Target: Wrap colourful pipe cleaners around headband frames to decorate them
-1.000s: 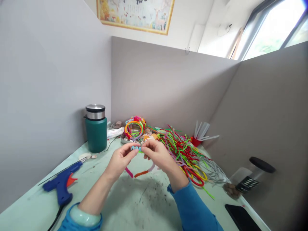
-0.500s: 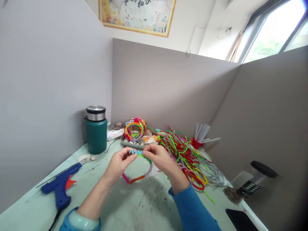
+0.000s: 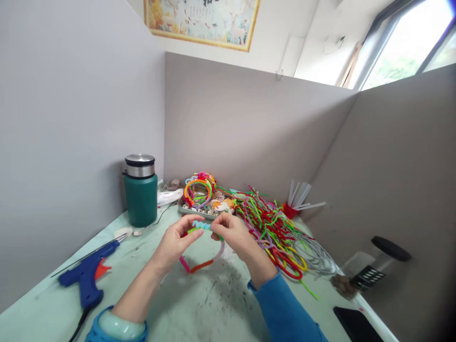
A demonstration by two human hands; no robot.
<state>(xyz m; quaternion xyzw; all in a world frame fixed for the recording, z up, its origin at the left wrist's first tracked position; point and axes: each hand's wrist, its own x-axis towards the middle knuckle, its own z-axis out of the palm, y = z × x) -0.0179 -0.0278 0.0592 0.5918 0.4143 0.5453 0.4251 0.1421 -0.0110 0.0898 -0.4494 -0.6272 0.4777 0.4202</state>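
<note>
Between both hands hangs a ring of coloured pipe cleaners (image 3: 202, 267), with pink, orange, lilac and green stretches. Along its top lies a zigzag light-blue pipe cleaner (image 3: 201, 225). My left hand (image 3: 177, 240) pinches the ring's left upper side between thumb and fingers, by the zigzag's left end. At the zigzag's right end, my right hand (image 3: 230, 233) is closed on the ring, its fingertips partly hiding what they grip. The ring is held tilted above the table (image 3: 213, 308).
A blue glue gun (image 3: 85, 275) lies left, near a green bottle (image 3: 141, 199). Behind my hands stands a tray (image 3: 185, 210) of shells with finished rings. Loose pipe cleaners (image 3: 263, 221) heap at right, near a red cup (image 3: 290, 211), a clear jar (image 3: 370, 266) and a black phone (image 3: 356, 325).
My right fingers have curled more tightly at the zigzag's right end, and the ring's upper part has turned slightly in my hands. The view has shifted a little.
</note>
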